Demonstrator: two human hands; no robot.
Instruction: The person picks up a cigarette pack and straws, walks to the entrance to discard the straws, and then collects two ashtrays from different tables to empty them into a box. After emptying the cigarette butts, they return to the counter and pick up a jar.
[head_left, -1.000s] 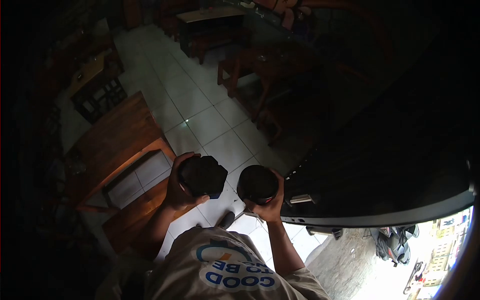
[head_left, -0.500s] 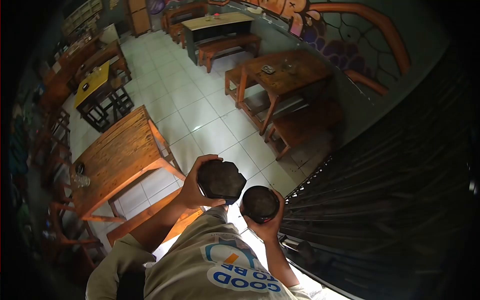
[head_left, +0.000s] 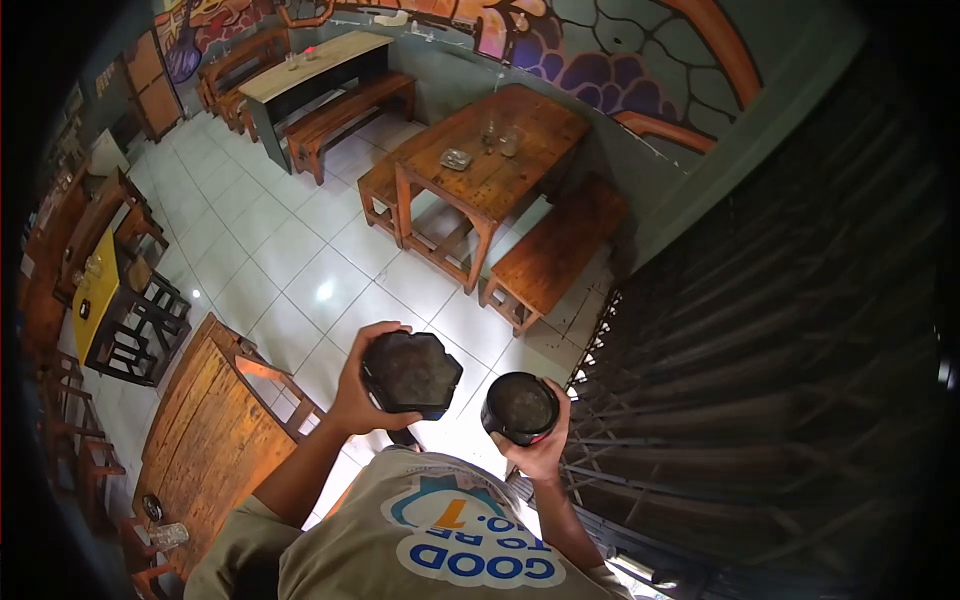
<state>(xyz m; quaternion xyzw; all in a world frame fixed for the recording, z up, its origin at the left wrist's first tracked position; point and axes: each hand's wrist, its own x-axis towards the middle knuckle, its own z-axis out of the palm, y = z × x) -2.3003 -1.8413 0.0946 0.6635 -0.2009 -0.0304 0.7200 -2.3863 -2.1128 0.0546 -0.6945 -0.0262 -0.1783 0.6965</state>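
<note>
My left hand is closed around a black, many-sided ashtray with small notches in its rim, thumb at the near edge and fingers at the far side. A smaller round black ashtray is gripped from the right by my right hand. A bit of red shows at its lower right side. Both are held in front of my chest, apart from each other, with their dark, dull insides facing up. Fingers beneath them are hidden.
A wooden table at lower left bears a dark ashtray and a glass. Ahead, another wooden table holds a glass ashtray and glasses, with a bench alongside. A dark folding gate stands at right.
The view has turned to the right, so the tables and benches have slid left in it. My left hand shows slightly further left. Both hands keep hold of the ashtrays.
</note>
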